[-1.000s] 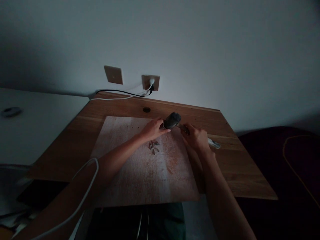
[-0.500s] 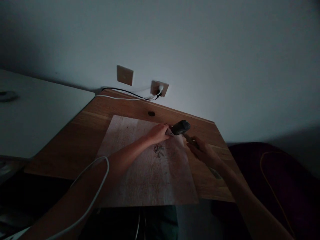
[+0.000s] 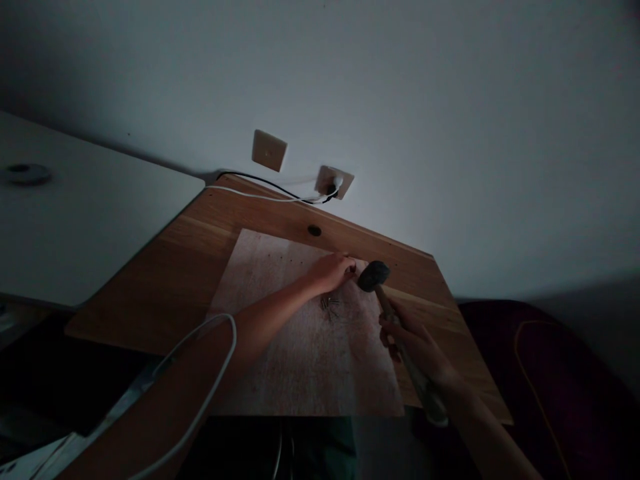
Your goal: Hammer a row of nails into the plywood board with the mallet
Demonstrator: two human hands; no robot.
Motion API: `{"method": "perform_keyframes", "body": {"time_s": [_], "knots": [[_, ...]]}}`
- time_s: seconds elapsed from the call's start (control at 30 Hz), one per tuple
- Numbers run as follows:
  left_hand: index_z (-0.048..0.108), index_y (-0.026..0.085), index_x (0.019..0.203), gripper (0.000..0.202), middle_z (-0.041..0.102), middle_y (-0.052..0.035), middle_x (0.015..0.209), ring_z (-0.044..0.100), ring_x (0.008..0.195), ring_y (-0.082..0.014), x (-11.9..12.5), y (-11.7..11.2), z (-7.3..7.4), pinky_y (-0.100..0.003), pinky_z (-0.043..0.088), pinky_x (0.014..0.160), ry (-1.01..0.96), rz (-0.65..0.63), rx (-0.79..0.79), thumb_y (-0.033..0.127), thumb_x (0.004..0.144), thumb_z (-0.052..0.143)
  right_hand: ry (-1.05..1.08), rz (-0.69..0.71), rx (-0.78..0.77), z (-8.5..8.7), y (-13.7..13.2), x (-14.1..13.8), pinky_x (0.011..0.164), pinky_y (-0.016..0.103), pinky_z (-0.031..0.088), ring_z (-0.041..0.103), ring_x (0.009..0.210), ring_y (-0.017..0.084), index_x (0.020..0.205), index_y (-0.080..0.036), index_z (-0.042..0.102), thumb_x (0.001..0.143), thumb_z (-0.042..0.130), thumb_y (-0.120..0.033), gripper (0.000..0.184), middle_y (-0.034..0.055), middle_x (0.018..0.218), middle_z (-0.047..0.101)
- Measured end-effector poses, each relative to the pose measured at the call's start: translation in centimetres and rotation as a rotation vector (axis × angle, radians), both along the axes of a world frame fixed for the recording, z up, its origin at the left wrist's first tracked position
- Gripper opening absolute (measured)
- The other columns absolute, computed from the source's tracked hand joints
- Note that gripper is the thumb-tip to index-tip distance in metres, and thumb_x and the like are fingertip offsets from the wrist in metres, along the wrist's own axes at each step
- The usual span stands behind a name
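My right hand (image 3: pixel 413 343) is wrapped round the handle of a mallet (image 3: pixel 374 275) with a thick black head. The head is just right of my left hand (image 3: pixel 336 270), with a small gap between them. Near the far right corner of a pale wooden board (image 3: pixel 305 380), my left fingers are pinched together; what they hold is too small and dark to make out. Several loose metal nails (image 3: pixel 329 305) lie in a small heap on the board, on the near side of my left hand. A row of small dark marks runs along the board's far edge.
Under the board is a brown wooden table (image 3: pixel 175 260) against the wall. A white panel (image 3: pixel 100 220) stands at left. Black and white cables run to a wall socket (image 3: pixel 334 182). A white cable (image 3: pixel 231 333) loops over my left forearm. Dark purple fabric (image 3: pixel 500 333) is at right.
The mallet head has drawn back from my left hand, toward me and slightly right, and my right hand has come lower with it. My left hand stays by the board's far corner. The view has shifted a little.
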State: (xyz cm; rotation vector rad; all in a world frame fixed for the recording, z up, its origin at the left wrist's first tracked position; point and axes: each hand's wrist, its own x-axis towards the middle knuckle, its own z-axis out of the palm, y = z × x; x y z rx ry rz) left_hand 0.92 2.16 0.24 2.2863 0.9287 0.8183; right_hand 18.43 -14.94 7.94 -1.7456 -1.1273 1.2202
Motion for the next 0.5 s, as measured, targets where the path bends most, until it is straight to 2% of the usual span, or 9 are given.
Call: {"method": "perform_keyframes", "body": {"time_s": [0.17,0.3,0.4,0.5], "knots": [[0.08,0.021,0.088,0.01,0.073,-0.0071,0.098,0.072,0.097,-0.0249,0.0,0.1,0.2,-0.037,0.056,0.087,-0.027,-0.012,0.018,0.019,0.094,0.072,0.158,-0.12,-0.103,-2.1,-1.6,-0.7,0.036,0.019,0.034,0.052,0.045,0.011,0.12,-0.024,0.064,0.077,0.084,-0.054,0.057,-0.0034,0.07,0.064],[0.079,0.02,0.09,0.011,0.074,-0.0089,0.1,0.073,0.095,-0.0244,0.1,0.1,0.1,-0.037,0.056,0.088,0.001,-0.018,0.02,0.019,0.095,0.07,0.214,-0.132,-0.137,-3.1,-2.1,-0.9,0.035,0.019,0.034,0.047,0.04,0.009,0.115,-0.023,0.063,0.077,0.083,-0.056,0.054,-0.0058,0.064,0.061],[0.076,0.018,0.107,0.015,0.074,-0.0123,0.116,0.073,0.107,-0.0275,0.2,0.0,-0.2,-0.037,0.057,0.092,0.017,0.001,0.018,0.026,0.095,0.072,0.264,-0.118,-0.103,-2.5,-1.4,-0.6,0.033,0.017,0.025,0.037,0.035,0.005,0.109,-0.022,0.062,0.078,0.084,-0.056,0.051,-0.0102,0.06,0.051],[0.067,0.015,0.128,0.047,0.07,-0.0165,0.132,0.07,0.12,-0.0321,0.2,0.0,-0.3,-0.039,0.057,0.097,0.048,-0.001,0.012,0.037,0.089,0.082,0.327,-0.088,-0.067,-1.2,-0.4,-0.6,0.031,0.017,0.017,0.028,0.033,0.003,0.108,-0.021,0.062,0.079,0.083,-0.058,0.051,-0.0123,0.058,0.045]]}}
